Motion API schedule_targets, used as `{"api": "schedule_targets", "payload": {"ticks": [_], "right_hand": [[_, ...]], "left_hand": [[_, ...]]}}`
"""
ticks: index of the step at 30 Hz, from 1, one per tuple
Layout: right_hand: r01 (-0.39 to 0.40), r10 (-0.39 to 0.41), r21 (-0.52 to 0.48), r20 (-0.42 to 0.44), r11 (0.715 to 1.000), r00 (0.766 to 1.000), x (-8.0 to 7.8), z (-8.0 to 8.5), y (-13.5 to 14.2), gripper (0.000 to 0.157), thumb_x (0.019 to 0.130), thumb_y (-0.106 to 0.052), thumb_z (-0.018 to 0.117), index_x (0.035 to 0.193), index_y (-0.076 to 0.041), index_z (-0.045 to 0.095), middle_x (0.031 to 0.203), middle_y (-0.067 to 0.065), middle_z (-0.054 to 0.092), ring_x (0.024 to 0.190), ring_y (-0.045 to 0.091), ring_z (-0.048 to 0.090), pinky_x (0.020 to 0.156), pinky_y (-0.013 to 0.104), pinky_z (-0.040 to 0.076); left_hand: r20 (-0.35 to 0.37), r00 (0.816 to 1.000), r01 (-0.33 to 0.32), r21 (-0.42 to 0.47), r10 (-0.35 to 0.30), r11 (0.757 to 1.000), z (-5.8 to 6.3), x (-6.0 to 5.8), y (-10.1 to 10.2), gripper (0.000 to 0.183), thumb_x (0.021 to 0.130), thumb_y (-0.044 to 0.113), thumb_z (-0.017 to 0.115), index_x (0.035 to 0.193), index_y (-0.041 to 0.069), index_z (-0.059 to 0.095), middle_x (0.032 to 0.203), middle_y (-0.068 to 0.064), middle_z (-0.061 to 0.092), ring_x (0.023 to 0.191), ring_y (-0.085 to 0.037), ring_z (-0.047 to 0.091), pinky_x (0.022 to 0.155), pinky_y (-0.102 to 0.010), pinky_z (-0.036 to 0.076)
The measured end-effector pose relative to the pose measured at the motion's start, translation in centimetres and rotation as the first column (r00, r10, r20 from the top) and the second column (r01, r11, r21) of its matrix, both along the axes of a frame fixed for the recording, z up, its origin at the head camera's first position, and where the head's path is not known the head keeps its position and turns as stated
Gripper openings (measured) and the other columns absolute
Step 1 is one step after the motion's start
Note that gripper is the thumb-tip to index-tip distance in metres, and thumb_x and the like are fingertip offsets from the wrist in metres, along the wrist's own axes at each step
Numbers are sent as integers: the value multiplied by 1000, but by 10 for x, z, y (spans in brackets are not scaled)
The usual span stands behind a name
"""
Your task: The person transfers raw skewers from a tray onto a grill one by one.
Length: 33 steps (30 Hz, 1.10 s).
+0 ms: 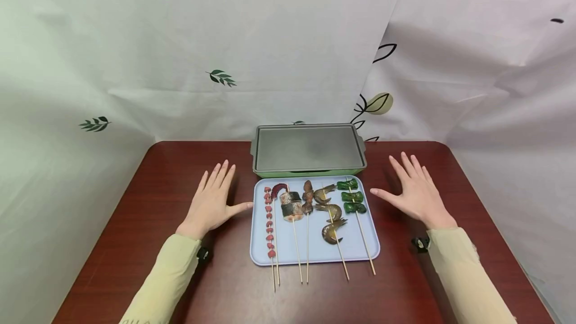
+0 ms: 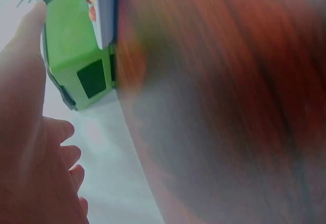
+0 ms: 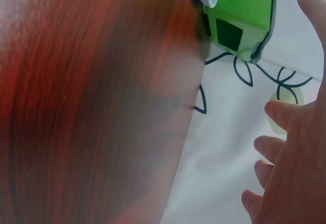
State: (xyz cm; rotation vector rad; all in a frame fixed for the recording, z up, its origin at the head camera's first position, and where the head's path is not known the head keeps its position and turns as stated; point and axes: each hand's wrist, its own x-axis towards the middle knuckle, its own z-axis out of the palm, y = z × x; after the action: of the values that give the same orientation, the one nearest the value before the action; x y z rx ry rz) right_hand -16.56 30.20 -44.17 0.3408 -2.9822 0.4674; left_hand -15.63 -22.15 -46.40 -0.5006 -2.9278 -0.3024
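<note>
A pale blue tray lies mid-table, bearing several skewers side by side. From the left come a skewer of small red pieces, a dark red curled tentacle, a fish-chunk skewer, a brown meat skewer, a shrimp skewer and a green pepper skewer. Their bare sticks overhang the tray's near edge. My left hand is left of the tray, fingers spread, thumb near its rim. To the right, my right hand is likewise spread and holds nothing.
Directly behind the tray stands a green grill with a flat grey top plate. The dark red wooden table ends at a white curtain with leaf prints, hung behind and at both sides.
</note>
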Motion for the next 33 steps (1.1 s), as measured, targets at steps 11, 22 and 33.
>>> {"api": "schedule_targets", "payload": {"ticks": [11, 22, 33], "right_hand": [[-32, 31, -58, -31, 998, 999, 14, 9, -13, 102, 86, -66, 70, 158, -2, 35, 163, 22, 25, 152, 37, 15, 119, 57, 18], [-61, 58, -117, -28, 991, 998, 34, 20, -25, 87, 92, -50, 72, 154, 2, 39, 157, 22, 38, 147, 40, 29, 110, 63, 32], [-104, 104, -148, -8, 984, 995, 56, 20, -40, 80, 90, -37, 79, 151, 2, 45, 155, 22, 42, 145, 40, 33, 108, 63, 36]], "left_hand": [[9, 998, 57, 42, -57, 997, 2, 27, 15, 119, 82, 80, 61, 161, 2, 21, 168, -17, 15, 153, -35, 15, 122, -52, 8], [47, 987, 153, 71, -156, 986, -2, 60, 33, 127, 76, 83, 65, 161, -1, 22, 167, -19, 17, 153, -35, 16, 122, -52, 11], [130, 970, 200, 40, -204, 979, -7, 79, 45, 142, 63, 89, 68, 158, -6, 23, 167, -21, 13, 153, -35, 15, 121, -51, 16]]}}
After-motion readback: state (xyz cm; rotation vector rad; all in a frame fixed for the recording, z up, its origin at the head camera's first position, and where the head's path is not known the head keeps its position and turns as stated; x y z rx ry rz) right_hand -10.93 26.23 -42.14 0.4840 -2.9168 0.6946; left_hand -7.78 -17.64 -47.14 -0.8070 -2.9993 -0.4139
